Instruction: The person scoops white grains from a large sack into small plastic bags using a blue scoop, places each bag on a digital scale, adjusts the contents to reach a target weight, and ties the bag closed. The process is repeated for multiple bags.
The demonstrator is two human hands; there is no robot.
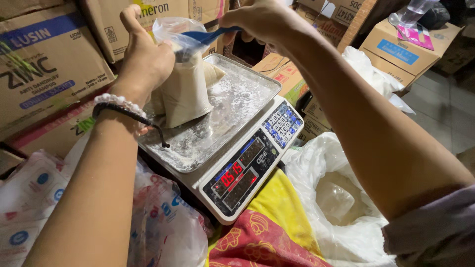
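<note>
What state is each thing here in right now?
Clear bag: open, part-filled with pale powder, upright on the tray.
Blue scoop: tipped into the bag's mouth.
Scale: on, red digits lit.
Steel tray: dusted with powder.
Left hand: grips the bag.
Right hand: grips the scoop.

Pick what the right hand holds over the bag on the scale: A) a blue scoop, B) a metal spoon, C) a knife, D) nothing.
A: the right hand grips a blue scoop tipped into the clear bag, which the left hand steadies on the scale.

Count: 2 hands (146,62), 1 blue scoop (205,35), 1 filled clear bag (185,89), 1 digital scale (237,148), 2 bracelets (121,106).
</note>
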